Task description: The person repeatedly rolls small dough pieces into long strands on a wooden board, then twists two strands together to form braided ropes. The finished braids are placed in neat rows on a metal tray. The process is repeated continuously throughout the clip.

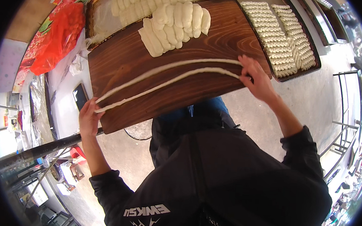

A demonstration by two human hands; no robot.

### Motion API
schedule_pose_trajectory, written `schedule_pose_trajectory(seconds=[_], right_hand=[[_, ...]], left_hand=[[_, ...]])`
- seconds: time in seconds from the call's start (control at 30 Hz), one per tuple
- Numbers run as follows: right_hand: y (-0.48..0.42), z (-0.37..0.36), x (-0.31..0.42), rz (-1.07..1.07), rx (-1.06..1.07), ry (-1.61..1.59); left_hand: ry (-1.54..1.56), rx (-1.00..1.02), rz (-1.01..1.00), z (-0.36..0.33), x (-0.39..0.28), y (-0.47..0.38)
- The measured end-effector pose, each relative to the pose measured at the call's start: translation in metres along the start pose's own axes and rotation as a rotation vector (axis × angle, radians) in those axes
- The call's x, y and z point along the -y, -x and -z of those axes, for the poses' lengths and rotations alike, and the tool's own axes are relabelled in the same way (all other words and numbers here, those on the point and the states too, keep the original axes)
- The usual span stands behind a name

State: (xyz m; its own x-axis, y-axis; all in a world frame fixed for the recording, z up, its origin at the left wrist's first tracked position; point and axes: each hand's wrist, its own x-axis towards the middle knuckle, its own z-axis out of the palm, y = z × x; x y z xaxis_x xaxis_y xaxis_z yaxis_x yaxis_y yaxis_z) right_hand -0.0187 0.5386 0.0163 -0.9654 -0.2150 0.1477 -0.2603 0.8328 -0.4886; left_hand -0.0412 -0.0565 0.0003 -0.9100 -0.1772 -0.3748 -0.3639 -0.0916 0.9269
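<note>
Two long, thin dough strands, a far one [158,70] and a near one [170,82], stretch side by side across a dark wooden board [234,22]. My left hand [89,116] grips their ends at the board's left edge. Over at the right, my right hand [258,82] has its fingers on the other ends, thumb on the near strand. Whether the strands join inside either hand is hidden. Beyond them, a heap of thick, pale dough pieces [184,22] rests on the board's far side.
A rimmed tray [87,27] at the back left holds rows of dough pieces under clear plastic film. Twisted dough sticks [271,34] fill another tray at right. Beside the board's left edge lie a phone [80,96], crumpled white tissue [76,64] and a red plastic bag [61,38].
</note>
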Motion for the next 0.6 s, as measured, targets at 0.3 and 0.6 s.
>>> schedule_pose_trajectory(seconds=[0.3,0.6], right_hand=[[-0.002,-0.009,-0.016,0.21,-0.357,0.171],[0.044,0.025,-0.021,-0.495,0.074,-0.676]], left_hand=[[0.214,-0.02,-0.2,0.013,0.004,-0.015],[-0.271,-0.267,-0.334,-0.031,-0.013,-0.049]])
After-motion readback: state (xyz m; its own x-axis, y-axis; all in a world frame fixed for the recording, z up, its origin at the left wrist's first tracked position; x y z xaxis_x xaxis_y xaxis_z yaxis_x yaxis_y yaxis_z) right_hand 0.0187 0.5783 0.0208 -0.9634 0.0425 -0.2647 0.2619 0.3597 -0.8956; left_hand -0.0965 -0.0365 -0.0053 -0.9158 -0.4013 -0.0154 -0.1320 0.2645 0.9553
